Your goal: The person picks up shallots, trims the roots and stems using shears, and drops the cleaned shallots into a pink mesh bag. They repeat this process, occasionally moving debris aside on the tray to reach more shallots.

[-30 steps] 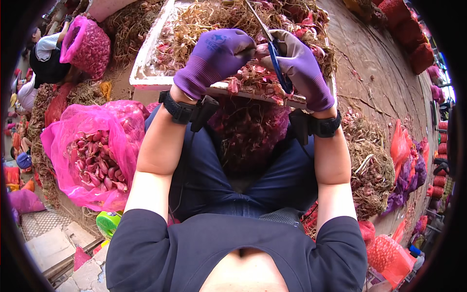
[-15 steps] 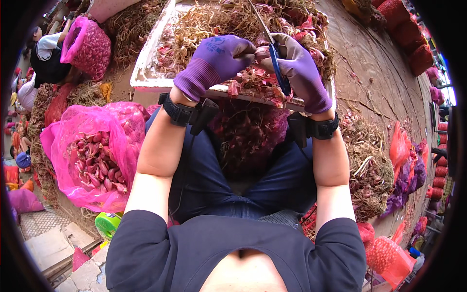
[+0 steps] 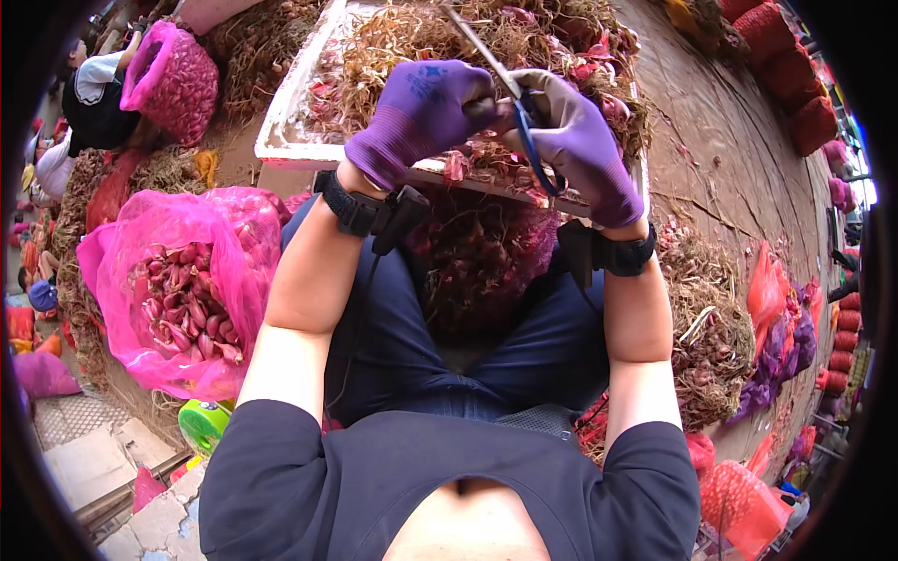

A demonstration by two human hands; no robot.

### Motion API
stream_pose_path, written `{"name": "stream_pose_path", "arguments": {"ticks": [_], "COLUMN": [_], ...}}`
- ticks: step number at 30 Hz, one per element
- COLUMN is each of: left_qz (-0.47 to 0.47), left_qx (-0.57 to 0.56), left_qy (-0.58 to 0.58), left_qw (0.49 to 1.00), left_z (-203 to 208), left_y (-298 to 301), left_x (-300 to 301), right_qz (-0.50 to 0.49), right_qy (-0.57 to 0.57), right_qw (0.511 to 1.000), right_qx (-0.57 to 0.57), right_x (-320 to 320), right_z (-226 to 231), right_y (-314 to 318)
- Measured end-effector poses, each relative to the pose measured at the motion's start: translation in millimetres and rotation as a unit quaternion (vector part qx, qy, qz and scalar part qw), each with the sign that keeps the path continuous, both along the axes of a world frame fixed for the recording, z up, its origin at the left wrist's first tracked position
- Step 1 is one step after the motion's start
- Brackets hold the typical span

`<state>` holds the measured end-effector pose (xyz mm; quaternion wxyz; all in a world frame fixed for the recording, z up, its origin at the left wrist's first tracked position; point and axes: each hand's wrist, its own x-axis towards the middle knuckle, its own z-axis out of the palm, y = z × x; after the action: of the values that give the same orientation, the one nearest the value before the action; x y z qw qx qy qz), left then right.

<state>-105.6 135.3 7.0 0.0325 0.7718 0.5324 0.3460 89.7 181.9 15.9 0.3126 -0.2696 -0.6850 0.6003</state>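
The right hand (image 3: 585,140), purple-gloved, grips the scissors (image 3: 526,138) by the blue handle, blades directed toward 11 o'clock. The left hand (image 3: 426,112), likewise gloved, is at the right hand's 9 o'clock, fingers curled closed; whether they enclose an item cannot be determined. Both hands are positioned over the white tray (image 3: 297,154), at 12 o'clock from the lap, loaded with root-tangled shallots (image 3: 393,51). Pink mesh bag (image 3: 140,220) containing loose shallots: 9 to 10 o'clock. Tangled pile (image 3: 706,365): 3 o'clock.
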Motion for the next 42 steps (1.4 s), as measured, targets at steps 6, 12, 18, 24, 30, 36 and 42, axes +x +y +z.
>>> {"name": "stream_pose_path", "arguments": {"ticks": [6, 12, 18, 24, 30, 36, 42], "left_qz": [0.114, 0.001, -0.128, -0.114, -0.065, 0.011, -0.093], "left_qx": [0.029, -0.327, -0.243, -0.229, -0.197, -0.075, -0.184], "left_qy": [-0.276, -0.368, -0.55, -0.529, -0.429, -0.247, -0.448], "left_qw": [0.954, 0.87, 0.788, 0.809, 0.879, 0.966, 0.87], "left_z": [-5, 10, -3, -9, 4, -3, -6], "left_y": [14, -4, -5, 4, -3, -4, 0], "left_x": [-16, 14, 38, 27, 30, 35, 31], "right_qz": [-0.083, -0.149, -0.181, -0.203, -0.182, -0.225, -0.165], "right_qy": [0.095, 0.242, 0.208, 0.149, 0.189, -0.006, 0.148], "right_qw": [0.992, 0.955, 0.961, 0.965, 0.965, 0.963, 0.975], "right_qx": [-0.032, -0.091, -0.006, 0.068, -0.031, 0.147, -0.034], "right_x": [-3, -6, -14, -15, -7, 3, 10], "right_z": [5, -7, -1, -3, -13, -8, -8], "right_y": [1, 4, -7, -7, 4, 10, 18]}}
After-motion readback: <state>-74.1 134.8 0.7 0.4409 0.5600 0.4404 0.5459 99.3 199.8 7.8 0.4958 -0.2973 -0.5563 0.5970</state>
